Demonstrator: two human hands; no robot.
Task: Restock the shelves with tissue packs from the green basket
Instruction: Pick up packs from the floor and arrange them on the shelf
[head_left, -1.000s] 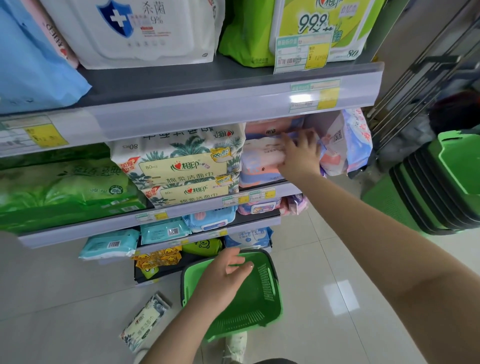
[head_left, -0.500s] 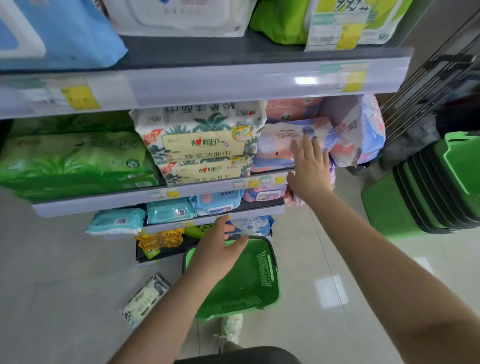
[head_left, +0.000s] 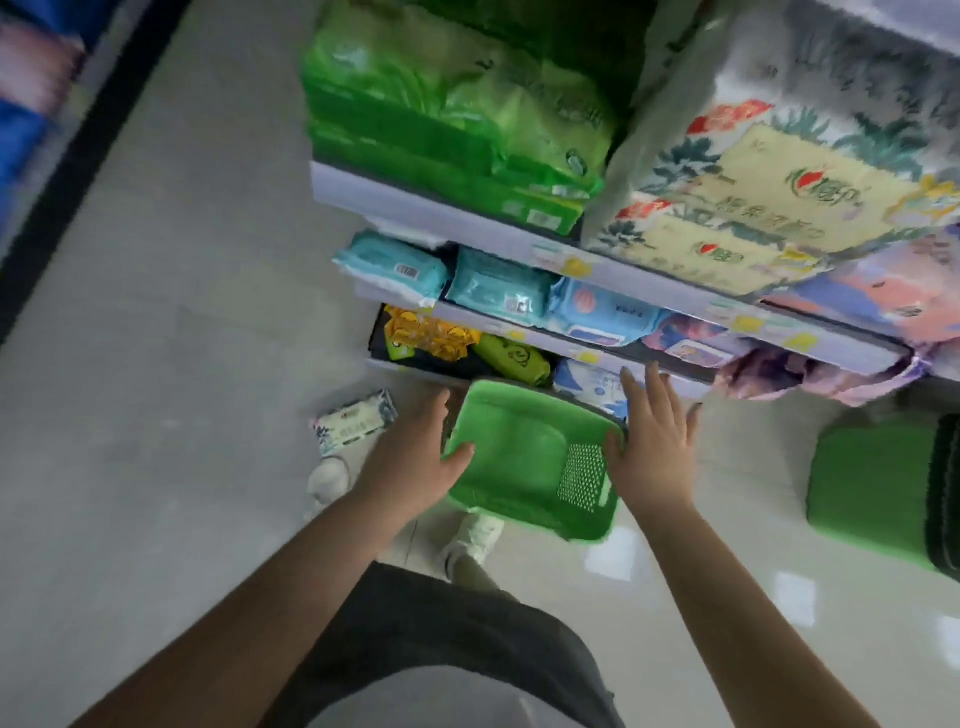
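Note:
The green basket (head_left: 524, 457) sits on the floor before the lowest shelf, and nothing shows inside it. My left hand (head_left: 415, 462) hangs over its left rim with straight fingers, the thumb over the basket's inside. My right hand (head_left: 652, 441) hovers over the right rim, fingers spread, holding nothing. A white patterned tissue pack (head_left: 353, 421) lies on the floor left of the basket. The shelves (head_left: 623, 275) above hold green packs (head_left: 457, 114), a palm-print tissue bundle (head_left: 769, 176), teal wipes (head_left: 498, 286) and blue wipes (head_left: 602, 312).
A stack of green baskets (head_left: 883, 493) stands on the floor to the right. Pale tiled floor (head_left: 182, 364) stretches to the left, with another shelf edge at far left. My white shoes (head_left: 475, 535) stand just behind the basket. Purple and pink packs (head_left: 810, 369) overhang the shelf's right end.
My right hand left the pink packs on the shelf and dropped to the basket's right rim. My left hand stayed over the basket. The view tilted down and rolled.

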